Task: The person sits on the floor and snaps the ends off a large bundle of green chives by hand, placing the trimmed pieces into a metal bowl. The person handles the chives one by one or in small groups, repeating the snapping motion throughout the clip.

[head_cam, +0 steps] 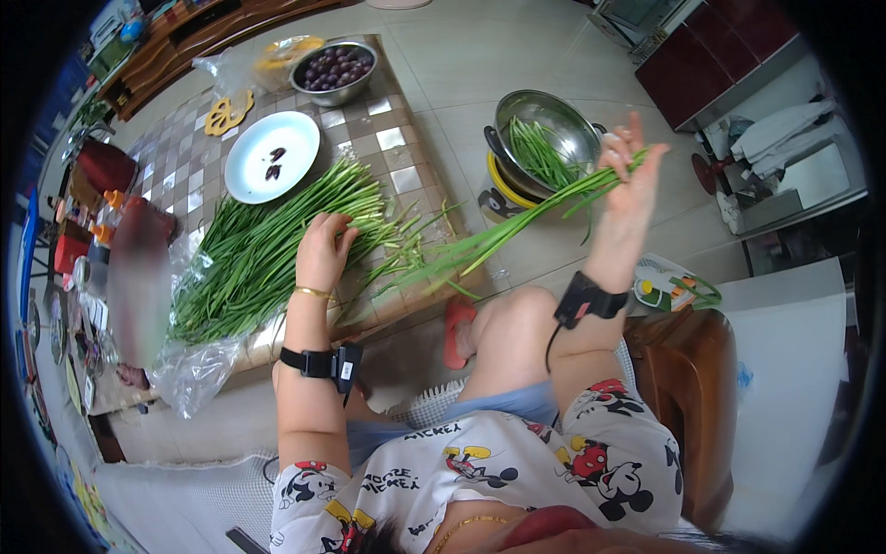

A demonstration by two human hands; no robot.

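Note:
A large pile of green garlic chives [270,249] lies on the tiled table, its pale cut ends pointing right. My left hand [325,249] rests at the near side of these stems, thumb and fingertips bent; whether it pinches a stem I cannot tell. My right hand [628,156] is raised beyond the table's right edge and holds a small bunch of chives [526,221] by one end, the leaves trailing left over the table corner. Below and left of that hand, a steel pot [574,114] with more chives [540,152] inside sits on a yellow-rimmed bucket [495,183].
A white plate [297,163] with a few dark pieces, a steel bowl of grapes [336,97] and a yellow trivet [225,121] stand on the table. Clear plastic [197,377] hangs over its near edge. A wooden armrest [706,388] is at my right.

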